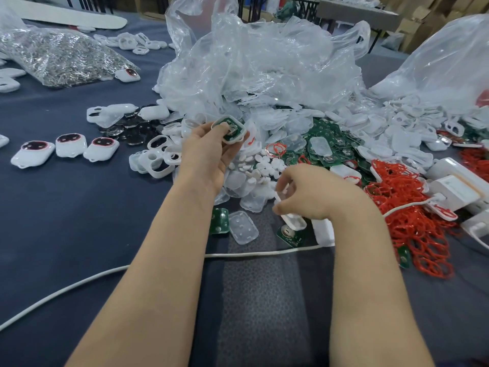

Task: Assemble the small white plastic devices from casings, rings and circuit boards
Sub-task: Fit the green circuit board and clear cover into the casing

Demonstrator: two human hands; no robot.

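Note:
My left hand (209,152) holds up a white casing half (230,129) with a green circuit board seated inside, thumb pressing on the board. My right hand (309,192) is lower, fingers curled round a translucent white casing piece (292,218) just above the table. Behind the hands lies a heap of green circuit boards (330,144), clear casing shells (277,120) and small white discs (262,165). Red rings (412,207) are piled at the right. Three finished white devices (71,148) with dark faces stand in a row at the left.
Crumpled clear plastic bags (264,62) rise behind the heap. A bag of small metal parts (60,56) lies far left. White frames (158,157) and dark discs (127,128) sit left of the heap. A white cable (251,254) crosses the dark table cloth; white boxes (455,186) stand at right.

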